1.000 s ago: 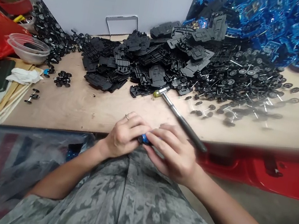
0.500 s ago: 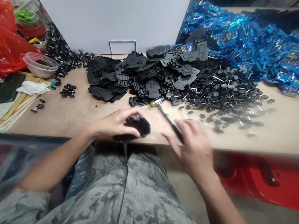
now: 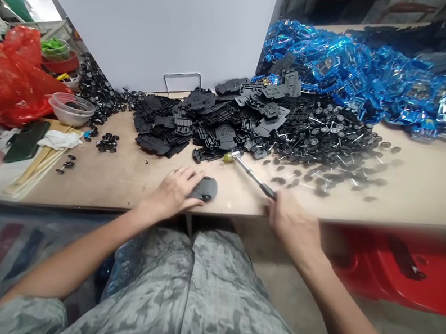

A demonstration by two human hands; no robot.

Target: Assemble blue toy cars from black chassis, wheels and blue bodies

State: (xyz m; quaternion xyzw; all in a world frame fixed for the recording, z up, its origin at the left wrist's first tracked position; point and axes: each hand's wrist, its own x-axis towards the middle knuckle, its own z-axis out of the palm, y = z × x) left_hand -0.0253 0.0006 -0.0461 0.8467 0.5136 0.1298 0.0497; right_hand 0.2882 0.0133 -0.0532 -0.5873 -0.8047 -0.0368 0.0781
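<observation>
My left hand [image 3: 173,193] rests on the table with its fingers against a small dark grey toy car body [image 3: 205,188], which sits near the front edge of the plywood workbench [image 3: 424,192]. My right hand [image 3: 293,221] grips the end of a metal-shafted mallet [image 3: 252,175] with a yellow-green head. The mallet head lies close to a heap of black plastic chassis pieces [image 3: 195,125]. The underside of the car body is hidden.
Loose black wheels on axles [image 3: 330,139] spread right of the chassis heap, with shiny blue foil packets [image 3: 371,72] behind. A clear plastic bowl [image 3: 70,109] and red plastic bag [image 3: 7,77] lie at left. A red plastic seat [image 3: 402,271] stands below the right edge.
My right hand has left the small blue-and-dark piece and taken the mallet by its handle. The dark car body now sits on the table under my left hand, and the view has tilted.
</observation>
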